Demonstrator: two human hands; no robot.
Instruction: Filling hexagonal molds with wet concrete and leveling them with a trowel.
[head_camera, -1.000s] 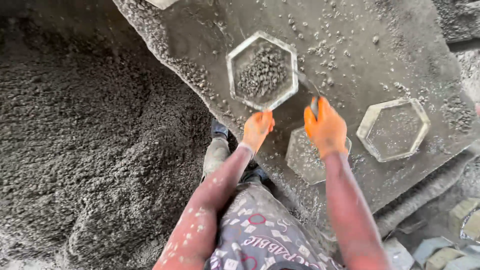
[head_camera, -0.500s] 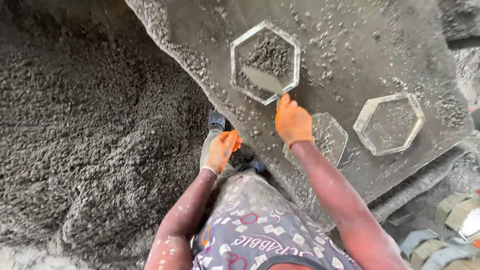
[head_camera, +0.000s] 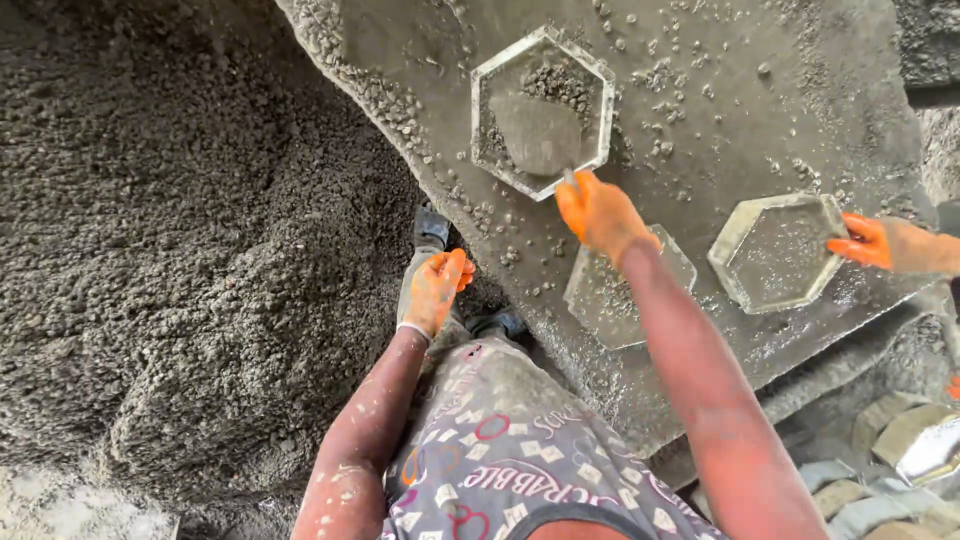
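My right hand (head_camera: 598, 212) wears an orange glove and grips the handle of a trowel (head_camera: 538, 135). The trowel blade lies inside a clear hexagonal mould (head_camera: 485, 85) that holds wet grey concrete mix. My left hand (head_camera: 436, 290), also in an orange glove, hangs by my leg with its fingers loosely curled and nothing in it. A second hexagonal mould (head_camera: 600, 300) lies under my right forearm. A third hexagonal mould (head_camera: 770, 250) sits to the right, and another person's orange-gloved hand (head_camera: 868, 242) touches its edge.
The moulds rest on a slanted grey metal table (head_camera: 760, 90) spattered with gravel. A big heap of wet concrete mix (head_camera: 180, 250) fills the left side. Stacked moulds (head_camera: 925, 445) lie at the lower right.
My right hand has carried the trowel up into the far mould and spread the mix. My left hand dropped from the table edge to my leg. Another person's hand came in at the right mould.
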